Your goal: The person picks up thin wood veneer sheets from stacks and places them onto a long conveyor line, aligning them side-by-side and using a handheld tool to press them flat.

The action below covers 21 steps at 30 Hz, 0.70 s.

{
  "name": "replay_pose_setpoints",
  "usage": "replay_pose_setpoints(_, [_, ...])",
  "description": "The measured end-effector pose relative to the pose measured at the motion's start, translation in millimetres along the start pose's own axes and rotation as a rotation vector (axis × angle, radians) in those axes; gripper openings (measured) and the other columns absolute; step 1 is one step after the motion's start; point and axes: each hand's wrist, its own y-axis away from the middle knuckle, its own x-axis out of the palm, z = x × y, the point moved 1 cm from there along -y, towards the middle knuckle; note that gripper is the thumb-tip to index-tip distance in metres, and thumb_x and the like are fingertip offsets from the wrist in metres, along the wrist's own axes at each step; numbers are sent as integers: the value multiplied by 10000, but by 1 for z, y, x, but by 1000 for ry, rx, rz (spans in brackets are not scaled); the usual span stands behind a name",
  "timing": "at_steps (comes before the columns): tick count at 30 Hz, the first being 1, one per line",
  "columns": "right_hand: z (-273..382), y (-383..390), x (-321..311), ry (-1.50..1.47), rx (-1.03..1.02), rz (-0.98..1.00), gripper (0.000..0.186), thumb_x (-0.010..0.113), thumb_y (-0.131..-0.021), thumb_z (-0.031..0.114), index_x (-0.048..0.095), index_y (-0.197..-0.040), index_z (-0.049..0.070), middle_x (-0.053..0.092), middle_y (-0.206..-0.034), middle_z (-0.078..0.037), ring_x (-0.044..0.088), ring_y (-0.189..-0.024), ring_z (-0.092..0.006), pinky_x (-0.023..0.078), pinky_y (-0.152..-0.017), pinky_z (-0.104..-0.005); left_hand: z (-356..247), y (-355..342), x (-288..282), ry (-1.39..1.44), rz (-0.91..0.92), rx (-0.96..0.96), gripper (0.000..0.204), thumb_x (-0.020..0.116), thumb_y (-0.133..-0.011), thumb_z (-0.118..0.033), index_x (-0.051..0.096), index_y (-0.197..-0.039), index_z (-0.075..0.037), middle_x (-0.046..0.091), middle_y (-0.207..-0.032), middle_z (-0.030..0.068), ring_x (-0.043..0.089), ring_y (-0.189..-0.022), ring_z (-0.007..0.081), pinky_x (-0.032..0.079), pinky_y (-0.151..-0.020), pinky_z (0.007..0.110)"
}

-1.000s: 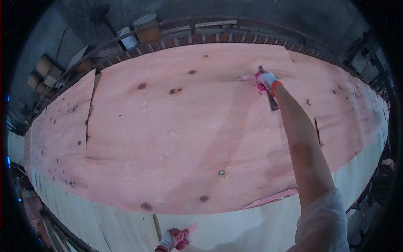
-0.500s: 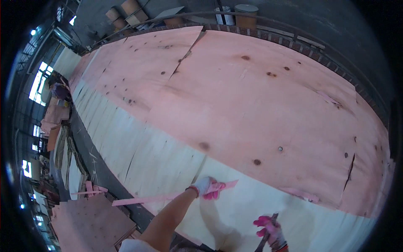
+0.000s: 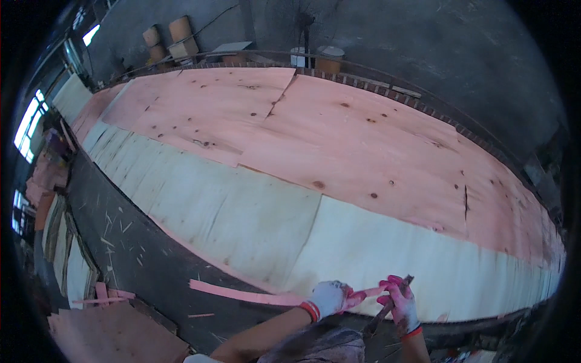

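My left hand (image 3: 333,299), in a white glove with pink-stained fingers, is closed on a long narrow pink veneer strip (image 3: 242,293) that trails leftward past the near edge of the sheets. My right hand (image 3: 399,305), gloved alike, grips a dark flat bladed tool (image 3: 378,320) beside the strip's right end; whether it also holds the strip I cannot tell. Both hands are over the near edge of a pale veneer band (image 3: 399,254), which borders large pink veneer sheets (image 3: 363,145) with dark knots and splits.
A rail (image 3: 417,95) runs behind the sheets, with drums (image 3: 330,59) and cardboard rolls (image 3: 180,33) beyond. At left lie stacked boards (image 3: 75,260), a pink board (image 3: 115,339) and scraps on the dark floor (image 3: 121,212). A person in purple (image 3: 57,142) is at the far left.
My right hand has come from the far part of the pink sheets to the near edge, beside my left hand. The view has swung left, and the long strip now lies across the lower middle.
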Motion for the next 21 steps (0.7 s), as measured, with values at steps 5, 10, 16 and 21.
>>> replay_pose_setpoints(5, [-37,111,133,273,-28,332,270,657,-887,141,598,-1090,-28,666,-928,-103,634,-775,-127,526,-648,-244,82,190,29,-86,-295,0,615,446,-826,-711,683,-823,-143,692,-792,105,669,-837,292,510,-721,414])
replay_pose_setpoints(10, [-80,167,265,586,-26,716,276,732,-830,196,644,-1024,21,661,-822,-30,614,-698,-86,529,-629,-265,175,320,20,-3,-439,-130,629,430,-841,-692,704,-901,-130,682,-884,158,655,-887,321,513,-742,397])
replay_pose_setpoints(16, [-81,191,374,376,-122,801,161,723,-818,116,661,-938,28,647,-757,-4,587,-663,-69,502,-596,-246,266,404,-5,915,-583,180,688,768,-784,-185,421,-1336,32,612,-1154,139,596,-1028,187,496,-894,290])
replay_pose_setpoints(21, [-66,162,447,359,-146,804,194,710,-797,79,665,-975,15,666,-796,-33,602,-667,-88,487,-594,-240,369,447,-41,822,-444,100,587,761,-793,-245,523,-1254,29,637,-1109,100,605,-994,168,489,-882,287])
